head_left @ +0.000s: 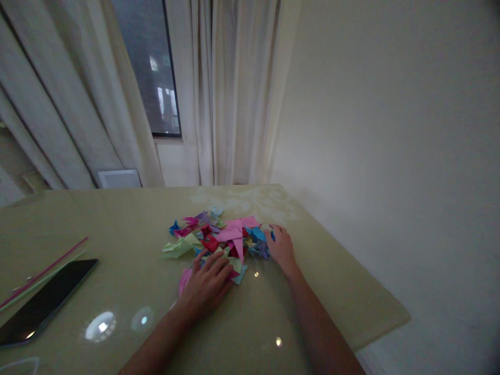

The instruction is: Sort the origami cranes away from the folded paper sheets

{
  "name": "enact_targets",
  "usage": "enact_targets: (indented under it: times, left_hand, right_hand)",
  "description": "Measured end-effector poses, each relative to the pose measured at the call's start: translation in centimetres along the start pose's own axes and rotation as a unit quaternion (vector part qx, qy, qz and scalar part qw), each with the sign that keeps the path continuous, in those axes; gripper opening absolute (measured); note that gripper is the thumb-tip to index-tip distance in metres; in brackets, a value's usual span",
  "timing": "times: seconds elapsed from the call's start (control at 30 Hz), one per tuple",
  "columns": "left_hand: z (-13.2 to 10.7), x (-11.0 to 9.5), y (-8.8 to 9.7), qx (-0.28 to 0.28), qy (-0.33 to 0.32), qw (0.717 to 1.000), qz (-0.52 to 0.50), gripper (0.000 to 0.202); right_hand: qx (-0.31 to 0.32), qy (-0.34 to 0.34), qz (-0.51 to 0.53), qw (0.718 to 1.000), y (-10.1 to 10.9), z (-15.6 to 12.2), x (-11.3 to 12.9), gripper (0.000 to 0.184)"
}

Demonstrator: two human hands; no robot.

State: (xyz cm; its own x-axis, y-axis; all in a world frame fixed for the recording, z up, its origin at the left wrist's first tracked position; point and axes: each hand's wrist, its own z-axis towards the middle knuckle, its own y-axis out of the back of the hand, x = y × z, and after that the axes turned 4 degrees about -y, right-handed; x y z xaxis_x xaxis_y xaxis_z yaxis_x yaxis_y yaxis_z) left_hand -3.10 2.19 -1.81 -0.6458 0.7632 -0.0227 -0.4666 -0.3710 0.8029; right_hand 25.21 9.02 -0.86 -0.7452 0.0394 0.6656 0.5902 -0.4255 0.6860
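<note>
A heap of colourful folded paper pieces lies on the table. The largest is a pink folded paper (234, 233), with a pale green one (183, 246) at the left and a red one (210, 242) in the middle. My left hand (209, 278) rests palm down on the heap's near side, fingers spread over green and pink pieces and partly hiding them. At the right edge, my right hand (282, 249) curves its fingers round the side of the heap, against blue pieces (258, 234). Its fingers look apart, and a bit of blue paper shows beside them.
A black phone (49, 299) lies on the glossy table (128, 219) at the left, with a thin magenta strip (47, 270) and a pale green strip beside it. The table's right edge runs close to a white wall (383, 156). Curtains (234, 94) hang behind.
</note>
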Motion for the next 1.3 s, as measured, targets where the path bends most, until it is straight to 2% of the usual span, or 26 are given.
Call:
enact_targets:
  times: [0.07, 0.17, 0.3, 0.4, 0.57, 0.67, 0.8, 0.97, 1.13, 1.2, 1.3]
  left_hand:
    - [-0.5, 1.3, 0.2, -0.012, 0.06, 0.997, 0.036, 0.018]
    - [-1.1, 2.9, 0.5, -0.01, 0.133, 0.986, 0.1, 0.027]
    - [-1.3, 4.0, 0.9, -0.062, 0.193, 0.966, 0.157, 0.039]
    - [-0.9, 3.5, 1.3, -0.084, 0.165, 0.973, 0.137, 0.044]
    - [-0.1, 0.8, 0.4, -0.012, 0.034, 0.998, 0.042, 0.045]
    - [0.0, 0.3, -0.9, 0.032, 0.039, 0.998, 0.047, 0.044]
    - [-0.4, 1.8, -1.7, 0.061, 0.057, 0.996, 0.036, 0.039]
    - [-1.5, 4.4, -1.5, -0.001, 0.094, 0.996, 0.013, 0.041]
    - [-1.4, 5.5, -0.3, -0.065, 0.132, 0.989, -0.013, 0.035]
    - [-1.1, 5.5, 0.5, -0.106, 0.151, 0.982, -0.038, 0.032]
    - [-0.6, 5.2, 1.7, -0.197, 0.192, 0.958, -0.075, 0.027]
  right_hand:
    - [0.022, -0.013, 0.026, 0.999, -0.8, -0.1, -0.3, 0.047]
    - [0.047, 0.015, 0.107, 0.993, -2.4, -0.6, 0.4, 0.052]
    - [0.096, 0.058, 0.244, 0.963, -3.5, -1.5, 2.0, 0.058]
    - [0.102, 0.041, 0.273, 0.956, -2.7, -1.6, 2.4, 0.057]
    - [0.091, -0.006, 0.203, 0.975, -1.4, -1.4, 1.9, 0.047]
    - [0.132, 0.009, 0.196, 0.972, -2.3, -1.9, 2.0, 0.046]
    - [0.164, 0.051, 0.215, 0.961, -3.9, -2.8, 2.3, 0.066]
    - [0.153, 0.056, 0.232, 0.959, -4.0, -3.0, 2.5, 0.062]
    - [0.101, 0.019, 0.29, 0.951, -3.1, -2.1, 2.4, 0.052]
    - [0.069, 0.0, 0.312, 0.948, -2.8, -1.7, 2.2, 0.052]
    - [0.027, -0.013, 0.326, 0.945, -2.6, -1.2, 1.7, 0.051]
